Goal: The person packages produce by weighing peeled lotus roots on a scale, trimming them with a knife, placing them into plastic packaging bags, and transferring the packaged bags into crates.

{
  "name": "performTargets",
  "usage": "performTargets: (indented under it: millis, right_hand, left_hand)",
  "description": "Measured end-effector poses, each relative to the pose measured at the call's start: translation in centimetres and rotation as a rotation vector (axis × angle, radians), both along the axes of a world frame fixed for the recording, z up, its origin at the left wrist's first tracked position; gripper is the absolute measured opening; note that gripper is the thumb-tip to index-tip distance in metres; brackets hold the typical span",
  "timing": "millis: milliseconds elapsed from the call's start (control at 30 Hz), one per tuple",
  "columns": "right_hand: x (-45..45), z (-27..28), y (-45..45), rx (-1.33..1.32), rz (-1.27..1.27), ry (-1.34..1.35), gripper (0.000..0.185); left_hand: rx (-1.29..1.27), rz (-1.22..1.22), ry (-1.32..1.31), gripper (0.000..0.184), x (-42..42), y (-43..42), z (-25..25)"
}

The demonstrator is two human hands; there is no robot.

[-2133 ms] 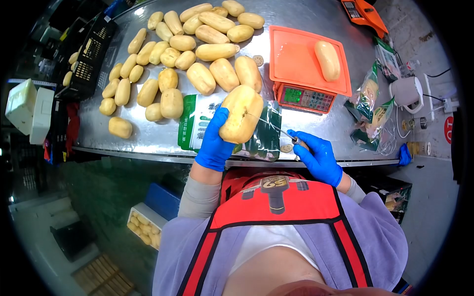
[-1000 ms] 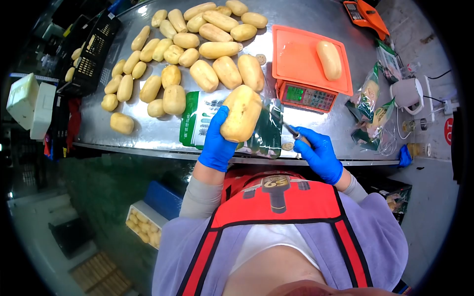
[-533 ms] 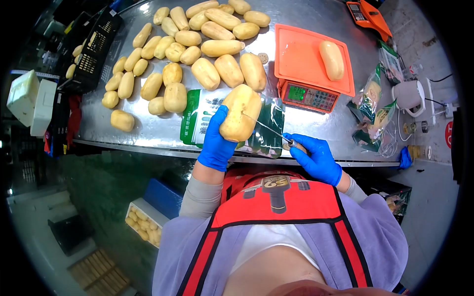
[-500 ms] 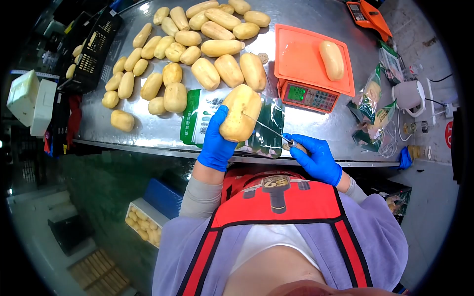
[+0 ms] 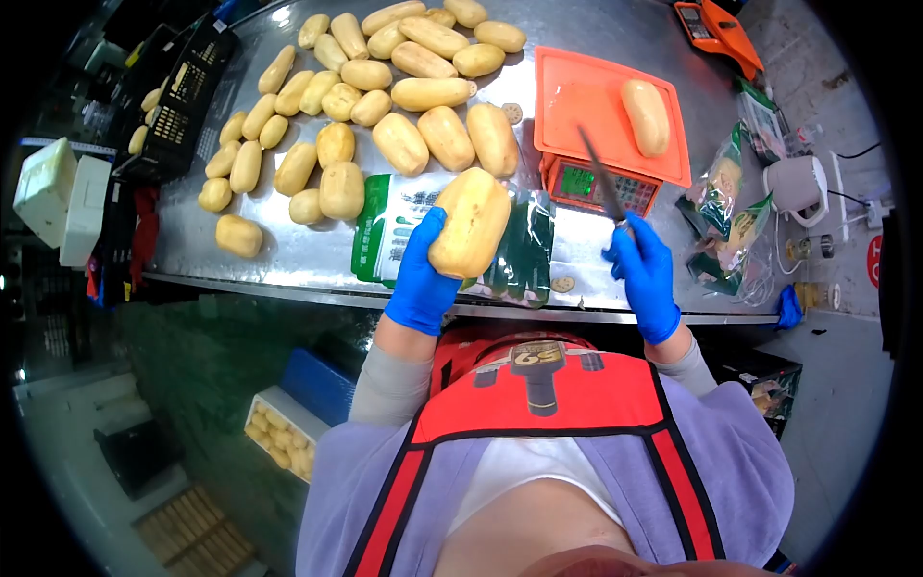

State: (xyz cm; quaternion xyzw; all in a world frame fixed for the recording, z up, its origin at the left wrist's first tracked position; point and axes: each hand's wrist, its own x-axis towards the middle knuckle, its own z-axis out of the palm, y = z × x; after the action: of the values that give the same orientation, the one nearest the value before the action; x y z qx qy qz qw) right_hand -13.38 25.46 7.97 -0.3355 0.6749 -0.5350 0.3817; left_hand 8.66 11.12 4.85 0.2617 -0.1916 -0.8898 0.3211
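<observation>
My left hand (image 5: 423,274), in a blue glove, is wrapped round a thick pale-yellow root piece (image 5: 471,223), held over a green and white bag (image 5: 385,236) near the table's front edge. My right hand (image 5: 646,274), also gloved in blue, grips a knife (image 5: 603,173). Its blade points up and left, over the front of the orange scale (image 5: 586,106), apart from the held root. One root piece (image 5: 645,117) lies on the scale's plate. Many similar root pieces (image 5: 399,144) are spread behind and left of my left hand.
Small cut slices (image 5: 562,285) lie on the metal table (image 5: 288,274). Packed bags (image 5: 721,192) and a white device (image 5: 796,190) are on the right. A black crate (image 5: 183,96) stands at the left, and a white box of roots (image 5: 281,438) sits below the table.
My right hand has moved up and right with the knife, and the blade has swung away from the root to point over the scale. My left hand's hold on the root has barely changed.
</observation>
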Motion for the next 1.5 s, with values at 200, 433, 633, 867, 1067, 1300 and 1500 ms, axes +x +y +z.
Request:
performTargets:
  millis: [200,433,633,867,1067,1300,1500]
  right_hand:
    - [3.0,1.7,0.0,-0.001,0.426,0.253,0.032]
    - [2.4,1.2,-0.5,0.121,0.326,-0.140,0.034]
    - [2.1,1.8,-0.7,0.026,0.349,0.016,0.034]
    - [3.4,1.2,-0.5,-0.115,0.436,0.476,0.032]
    - [3.2,0.7,-0.8,-0.186,0.380,0.555,0.033]
    - [2.8,0.7,-0.7,-0.192,0.326,0.477,0.032]
    - [2.4,1.1,-0.4,-0.054,0.369,0.372,0.031]
  left_hand:
    - [0.056,0.002,0.063,0.050,-0.3,0.1,0.5]
    - [0.052,-0.006,0.133,0.051,0.4,0.2,0.2]
    - [0.005,-0.024,0.089,0.051,0.5,0.4,1.3]
    - [0.023,0.019,0.113,0.051,0.2,0.2,0.7]
    - [-0.057,0.045,0.041,0.050,0.1,0.1,0.7]
    - [-0.064,0.045,0.036,0.051,0.1,-0.1,0.4]
    - [-0.153,0.048,-0.060,0.055,-0.1,-0.1,0.1]
